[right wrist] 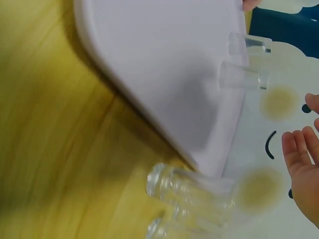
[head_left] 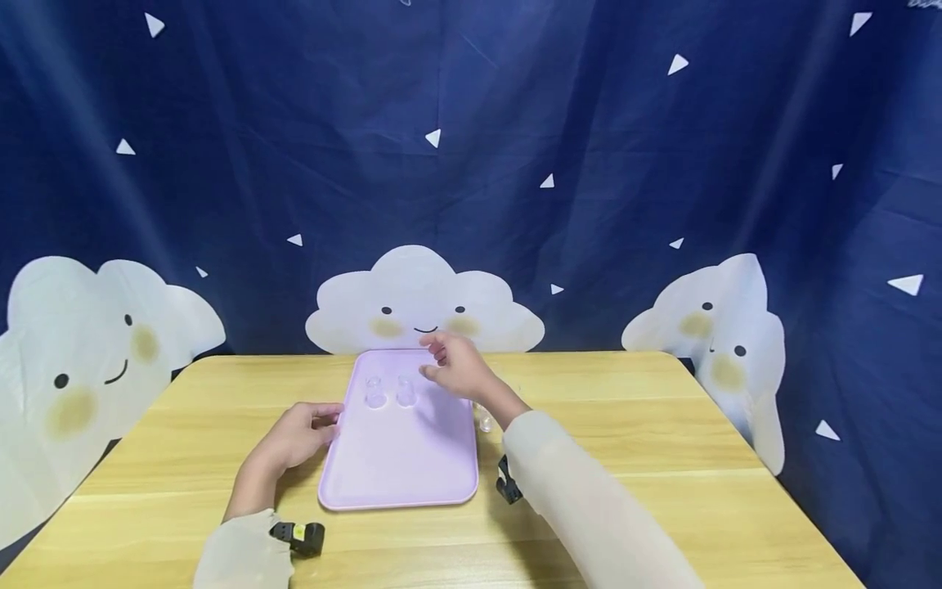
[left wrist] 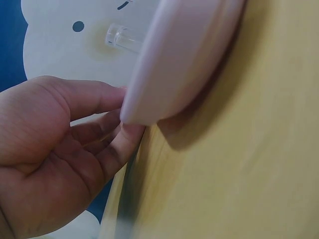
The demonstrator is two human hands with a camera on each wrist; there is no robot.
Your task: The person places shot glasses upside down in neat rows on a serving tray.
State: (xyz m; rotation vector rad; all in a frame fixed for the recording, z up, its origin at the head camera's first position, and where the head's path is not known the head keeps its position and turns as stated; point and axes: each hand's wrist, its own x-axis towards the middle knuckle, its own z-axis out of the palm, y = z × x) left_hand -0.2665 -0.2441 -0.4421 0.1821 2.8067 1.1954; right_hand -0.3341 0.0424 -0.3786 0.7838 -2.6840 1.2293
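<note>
A light purple tray lies on the table. At its left edge, my left hand pinches the rim between fingers and thumb; the left wrist view shows the fingertips right at the rim. Two small clear glasses stand side by side on the tray's far part. Above the tray's far right corner hovers my right hand, its fingers loosely bent and nothing between them. In the right wrist view that hand appears at the right edge, apart from the glasses.
More clear glasses stand on the table just right of the tray, partly behind my right forearm in the head view. The wooden table ends at a dark blue curtain with white clouds.
</note>
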